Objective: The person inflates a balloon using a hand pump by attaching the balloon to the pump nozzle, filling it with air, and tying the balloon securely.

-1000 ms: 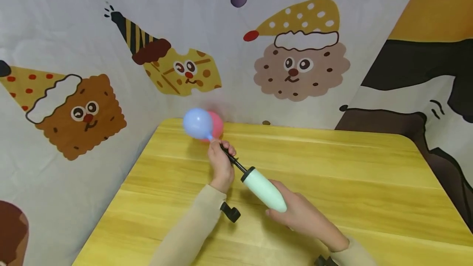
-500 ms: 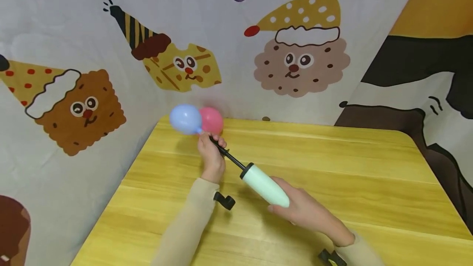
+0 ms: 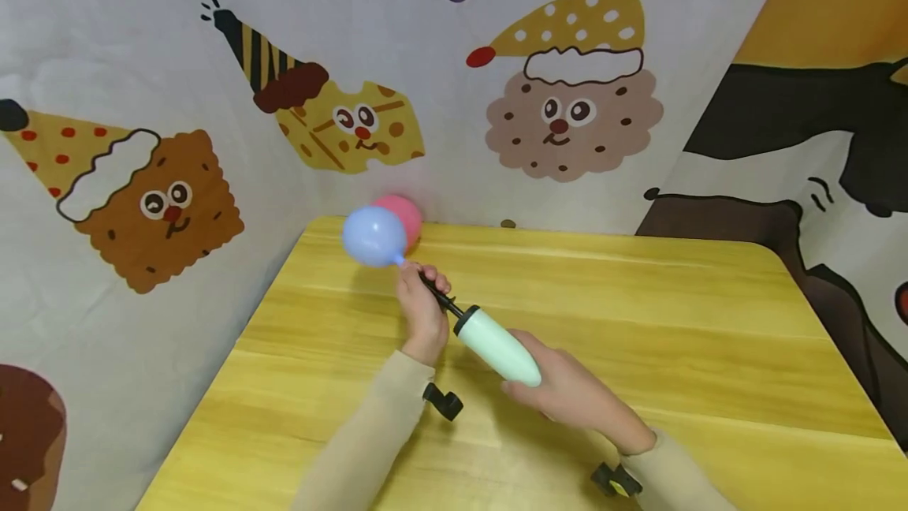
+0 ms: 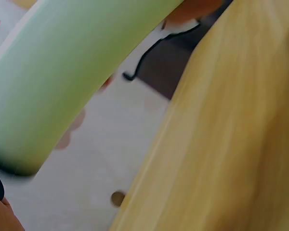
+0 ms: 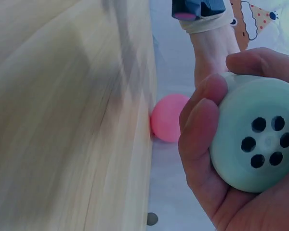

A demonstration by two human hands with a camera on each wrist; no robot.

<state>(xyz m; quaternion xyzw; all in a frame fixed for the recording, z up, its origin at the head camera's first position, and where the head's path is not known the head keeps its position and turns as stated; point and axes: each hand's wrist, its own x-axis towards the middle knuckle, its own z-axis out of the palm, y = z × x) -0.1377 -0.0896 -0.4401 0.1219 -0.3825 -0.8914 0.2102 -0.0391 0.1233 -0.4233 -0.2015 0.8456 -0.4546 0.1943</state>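
Note:
My left hand (image 3: 423, 306) grips the black nozzle end of a hand balloon pump (image 3: 499, 347), and the neck of a blue balloon (image 3: 373, 236) is held there on the nozzle. The balloon is round and inflated. My right hand (image 3: 571, 385) is wrapped around the pump's mint-green barrel; in the right wrist view its fingers curl around the pump's end, which has several dark holes. Only a short length of the black rod shows between barrel and left hand. Large and blurred, the green barrel (image 4: 77, 72) crosses the left wrist view.
Behind the blue balloon, a pink balloon (image 3: 410, 219) sits at the far left of the wooden table (image 3: 638, 314), by the back wall. A printed cloth (image 3: 454, 101) with cartoon biscuits hangs along the back and left sides.
The rod drew out a little, then the barrel slid toward my left hand, shortening the visible rod. The blue balloon swung left, then back right, and looks slightly larger than a second ago.

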